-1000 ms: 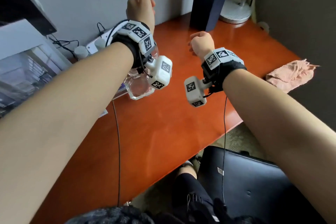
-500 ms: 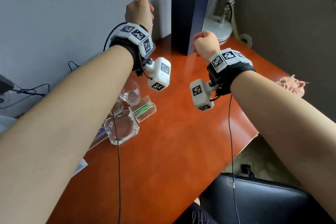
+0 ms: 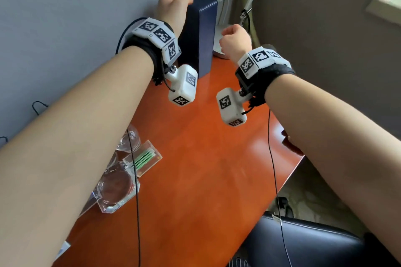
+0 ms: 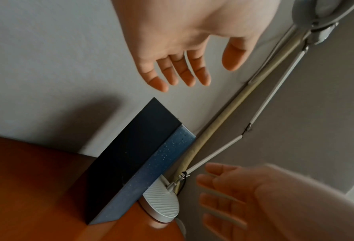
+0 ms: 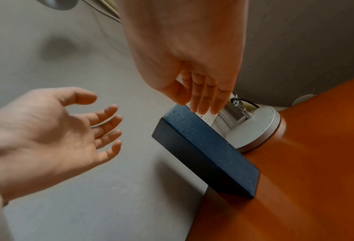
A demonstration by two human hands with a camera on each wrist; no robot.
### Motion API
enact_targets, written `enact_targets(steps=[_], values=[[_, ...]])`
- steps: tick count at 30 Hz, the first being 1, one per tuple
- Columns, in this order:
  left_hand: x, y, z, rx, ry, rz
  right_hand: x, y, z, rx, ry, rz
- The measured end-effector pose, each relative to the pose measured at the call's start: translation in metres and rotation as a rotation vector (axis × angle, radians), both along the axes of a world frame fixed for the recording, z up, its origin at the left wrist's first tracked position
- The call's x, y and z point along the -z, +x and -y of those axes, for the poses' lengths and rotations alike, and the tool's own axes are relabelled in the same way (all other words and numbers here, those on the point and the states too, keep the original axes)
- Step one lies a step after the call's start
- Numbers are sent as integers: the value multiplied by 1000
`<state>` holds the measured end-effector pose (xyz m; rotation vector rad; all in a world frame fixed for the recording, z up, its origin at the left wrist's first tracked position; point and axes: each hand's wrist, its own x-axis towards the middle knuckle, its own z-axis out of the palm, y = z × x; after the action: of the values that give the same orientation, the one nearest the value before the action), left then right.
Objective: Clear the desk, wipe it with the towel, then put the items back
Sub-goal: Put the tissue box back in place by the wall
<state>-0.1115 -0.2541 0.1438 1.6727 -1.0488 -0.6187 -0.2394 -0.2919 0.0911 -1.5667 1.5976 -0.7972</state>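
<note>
At the left edge of the desk (image 3: 195, 169) sit glass dishes (image 3: 117, 188) and a clear case of green sticks (image 3: 144, 158) — well apart from both hands. The left hand (image 3: 173, 4) hovers by the top of the upright dark box (image 3: 200, 34), fingers loose and spread, holding nothing; the wrist views show a gap, no contact. The box stands on end against the wall, long axis vertical, between and just below the two palms. The right hand (image 3: 235, 40) hangs released on the box's right side, a little lower and nearer the person — the left seems closer to the top. Just beyond, the lamp base (image 5: 254, 130) touches or nearly touches the box and crowds the right-side grip. The towel is out of view.
</note>
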Motion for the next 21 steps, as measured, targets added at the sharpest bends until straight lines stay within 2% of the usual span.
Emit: enact_targets(steps=[2,6,9,15,21], values=[[6,-1,11,46,34,228,-2,-1,5,-2,-2,-3],[21,-3,27,193,162,812,-3,-6,18,-10,-15,-6],[29,-2,35,300,162,1085,1,-10,29,-9,-9,-8],[37,-9,53,363,279,1300,8,-18,45,-5,21,-48],[39,-12,65,339,358,1290,9,-21,56,-31,42,-47]])
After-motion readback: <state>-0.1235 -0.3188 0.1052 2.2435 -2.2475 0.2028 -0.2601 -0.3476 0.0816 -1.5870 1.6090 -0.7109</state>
